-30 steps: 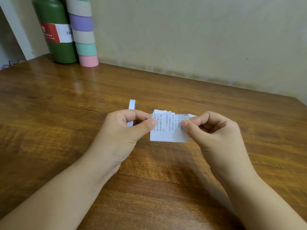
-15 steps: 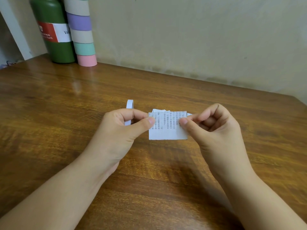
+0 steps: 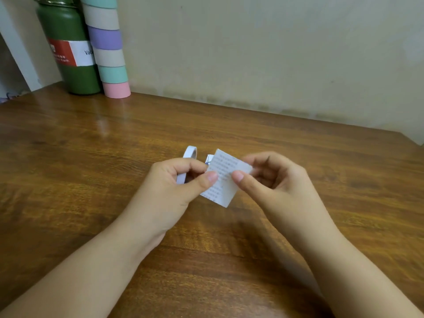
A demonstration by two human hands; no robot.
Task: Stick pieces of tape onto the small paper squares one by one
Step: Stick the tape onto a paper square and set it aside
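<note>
A small white paper square [image 3: 221, 177] printed with fine text hangs just above the wooden table, tilted like a diamond. My left hand [image 3: 176, 187] pinches its left edge between thumb and forefinger. My right hand [image 3: 273, 180] pinches its right side with the thumb on the printed face. A narrow white tape roll [image 3: 190, 154] stands on edge behind my left hand, partly hidden by the fingers. The corner of more paper squares [image 3: 209, 158] peeks out behind the held one; the rest of that pile is hidden.
A green bottle [image 3: 68, 49] with a red and white label stands at the back left against the wall. Beside it rises a stack of pastel tape rolls [image 3: 107, 47]. The brown wooden table [image 3: 321, 161] ends at the wall behind and at a corner on the right.
The paper square has turned from level to tilted, its right side raised. My right thumb has slid inward over the printed face. My left hand keeps its pinch.
</note>
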